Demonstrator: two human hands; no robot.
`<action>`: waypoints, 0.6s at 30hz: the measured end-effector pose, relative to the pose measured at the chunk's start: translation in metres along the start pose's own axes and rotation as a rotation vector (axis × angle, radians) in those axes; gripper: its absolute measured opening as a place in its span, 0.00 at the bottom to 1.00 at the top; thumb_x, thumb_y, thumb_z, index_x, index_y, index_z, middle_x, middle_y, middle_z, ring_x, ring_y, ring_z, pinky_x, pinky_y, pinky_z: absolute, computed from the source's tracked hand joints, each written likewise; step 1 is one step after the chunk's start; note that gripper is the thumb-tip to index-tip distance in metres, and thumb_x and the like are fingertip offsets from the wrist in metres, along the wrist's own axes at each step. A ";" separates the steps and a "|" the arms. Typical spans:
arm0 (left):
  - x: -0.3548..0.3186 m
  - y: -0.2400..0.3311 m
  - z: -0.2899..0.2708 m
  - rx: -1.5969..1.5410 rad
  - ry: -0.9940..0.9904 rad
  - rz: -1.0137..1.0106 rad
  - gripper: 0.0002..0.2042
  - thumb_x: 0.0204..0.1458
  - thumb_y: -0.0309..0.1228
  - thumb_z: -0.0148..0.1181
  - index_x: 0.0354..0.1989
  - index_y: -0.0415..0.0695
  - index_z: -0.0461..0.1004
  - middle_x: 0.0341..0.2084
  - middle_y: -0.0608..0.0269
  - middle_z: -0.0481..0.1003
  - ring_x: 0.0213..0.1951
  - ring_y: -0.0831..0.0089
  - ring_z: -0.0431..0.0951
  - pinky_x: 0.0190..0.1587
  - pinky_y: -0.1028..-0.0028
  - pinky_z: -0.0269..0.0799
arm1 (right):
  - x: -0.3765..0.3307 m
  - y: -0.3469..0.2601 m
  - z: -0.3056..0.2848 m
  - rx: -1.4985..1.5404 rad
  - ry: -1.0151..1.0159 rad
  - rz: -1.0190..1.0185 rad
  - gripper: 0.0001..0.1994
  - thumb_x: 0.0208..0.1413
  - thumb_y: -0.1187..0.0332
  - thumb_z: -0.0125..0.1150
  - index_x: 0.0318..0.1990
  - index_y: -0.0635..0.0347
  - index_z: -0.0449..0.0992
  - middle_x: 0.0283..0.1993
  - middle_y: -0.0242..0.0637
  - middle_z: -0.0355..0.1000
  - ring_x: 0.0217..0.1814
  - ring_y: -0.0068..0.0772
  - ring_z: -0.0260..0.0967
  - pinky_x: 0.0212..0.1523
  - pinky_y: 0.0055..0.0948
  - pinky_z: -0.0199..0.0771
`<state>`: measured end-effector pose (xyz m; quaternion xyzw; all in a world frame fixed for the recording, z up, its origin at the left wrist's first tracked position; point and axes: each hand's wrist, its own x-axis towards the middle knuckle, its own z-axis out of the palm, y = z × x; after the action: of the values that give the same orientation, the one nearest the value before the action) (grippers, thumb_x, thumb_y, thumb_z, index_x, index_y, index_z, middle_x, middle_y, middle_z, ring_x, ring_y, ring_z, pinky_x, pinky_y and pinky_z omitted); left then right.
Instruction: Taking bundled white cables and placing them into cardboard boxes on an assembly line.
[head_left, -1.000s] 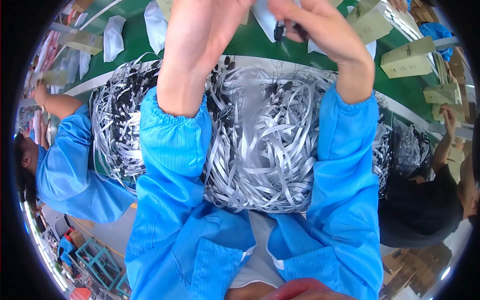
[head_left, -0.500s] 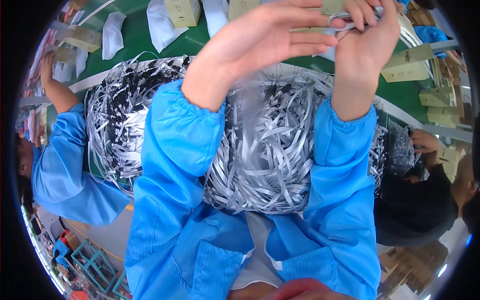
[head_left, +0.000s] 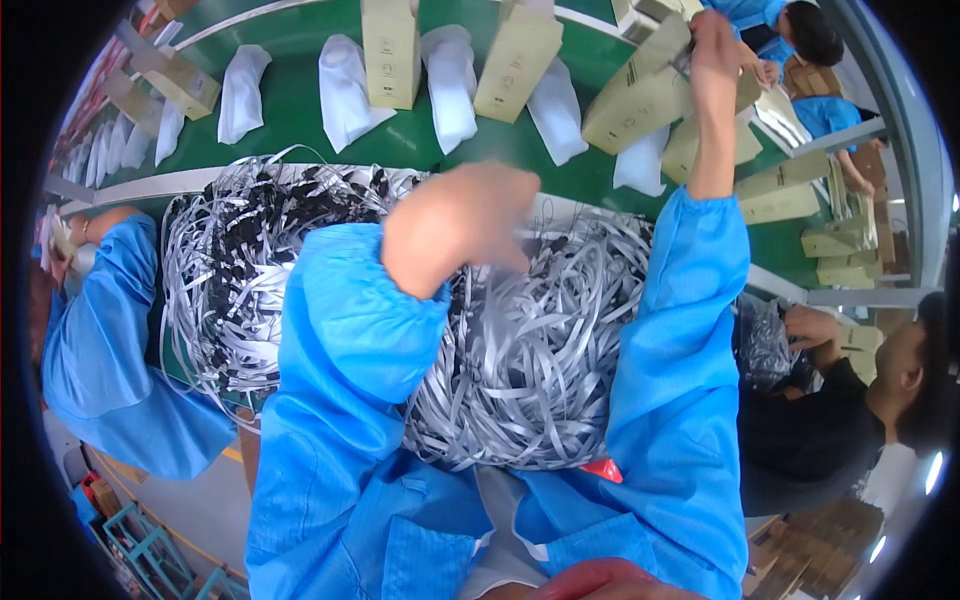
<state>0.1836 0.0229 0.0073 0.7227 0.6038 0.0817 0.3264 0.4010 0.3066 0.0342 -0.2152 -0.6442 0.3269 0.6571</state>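
Observation:
A large heap of silver-grey lanyards (head_left: 530, 370) with black fittings lies directly in front of me. Above its upper edge is my left hand (head_left: 455, 222), its fingers smeared by motion, so I cannot tell whether they hold anything. My right arm stretches far forward, and my right hand (head_left: 714, 55) is at the upper end of a tilted pale yellow box (head_left: 636, 92). Its fingers are bent and closed; whatever is in them is hidden by the hand and the box.
A green conveyor belt (head_left: 290, 120) runs across, carrying several yellow boxes (head_left: 391, 55) and white wrapped packages (head_left: 451, 90). A second lanyard pile (head_left: 235, 290) lies to the left. Co-workers sit on both sides, one in a blue sleeve (head_left: 110, 370); others work across the belt.
My hands have come apart from the folded lanyard they were handling. The right reached forward to a box; the left drew back toward the heap. The view shows more of the belt.

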 end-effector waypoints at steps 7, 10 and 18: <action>0.012 -0.005 0.010 0.038 -0.051 0.137 0.25 0.41 0.28 0.73 0.50 0.42 0.73 0.31 0.54 0.78 0.33 0.59 0.81 0.36 0.63 0.75 | -0.006 -0.019 -0.019 -0.567 -0.373 0.219 0.16 0.67 0.60 0.55 0.40 0.65 0.81 0.36 0.37 0.79 0.37 0.25 0.75 0.46 0.25 0.73; 0.009 -0.012 0.007 -0.046 0.044 0.164 0.23 0.43 0.22 0.70 0.50 0.43 0.73 0.26 0.56 0.78 0.32 0.60 0.81 0.36 0.64 0.75 | -0.014 -0.026 -0.021 -0.842 -0.434 0.273 0.19 0.69 0.57 0.52 0.44 0.67 0.81 0.40 0.40 0.80 0.39 0.27 0.76 0.51 0.28 0.73; -0.012 0.009 -0.038 -0.194 0.232 0.354 0.23 0.47 0.19 0.66 0.54 0.43 0.73 0.24 0.58 0.78 0.27 0.67 0.80 0.29 0.70 0.74 | -0.023 -0.096 -0.018 -0.494 -0.192 0.028 0.21 0.71 0.57 0.51 0.46 0.70 0.81 0.43 0.42 0.81 0.46 0.27 0.77 0.54 0.27 0.74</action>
<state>0.1680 0.0253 0.0449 0.7685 0.4902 0.2776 0.3033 0.4345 0.2261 0.0838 -0.3458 -0.7608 0.1877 0.5161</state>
